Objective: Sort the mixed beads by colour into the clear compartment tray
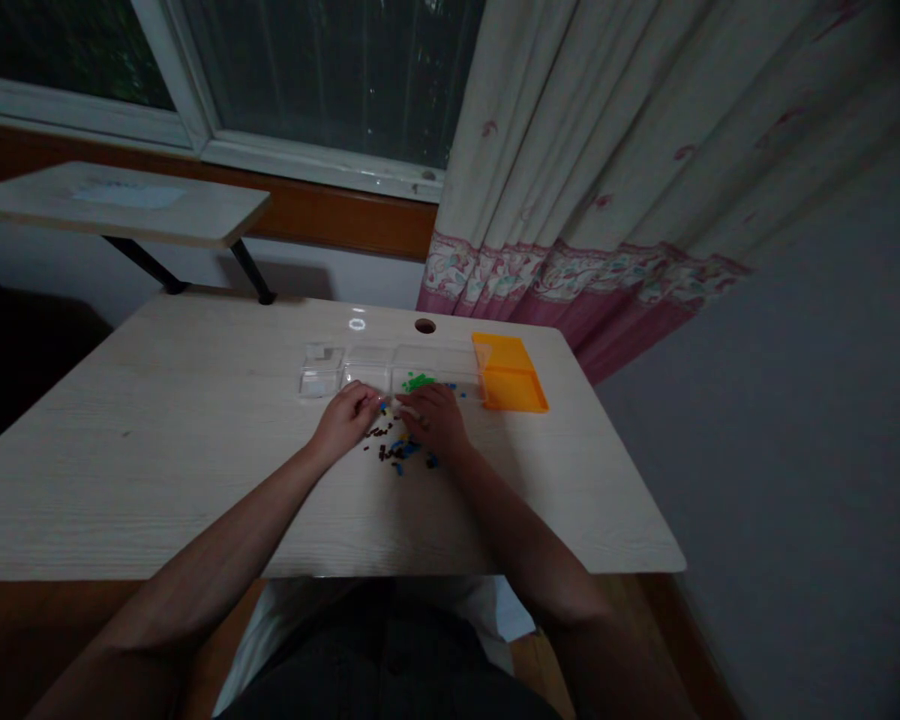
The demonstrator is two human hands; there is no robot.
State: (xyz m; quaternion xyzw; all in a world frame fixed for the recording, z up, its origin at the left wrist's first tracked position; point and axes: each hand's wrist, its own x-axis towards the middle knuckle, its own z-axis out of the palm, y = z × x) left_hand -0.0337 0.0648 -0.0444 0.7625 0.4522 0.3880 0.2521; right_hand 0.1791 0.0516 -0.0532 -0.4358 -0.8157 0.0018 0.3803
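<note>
Around the middle of the pale surface (217, 430), small loose pieces (397, 453), mostly dark brown and blue, are lying scattered just on the near side of a clear plastic tray (367, 356). The left hand (349, 412) is reaching in from the left, its fingers curling toward the thumb by the tray's near edge; whether its grip is holding a piece, one cannot tell. Facing it, the right hand (435, 415) is bending its fingers down close to the left fingertips, partly covering the pile, and its grip is likewise too small and dim to read. Green pieces (420, 381) are sitting together in the tray's right part, just beyond the right hand. An orange tray (511, 372) is lying at the clear one's right end. Farther left, a raised shelf (195, 213) is standing over the far edge, while a curtain (570, 150) is hanging beyond the right side.
</note>
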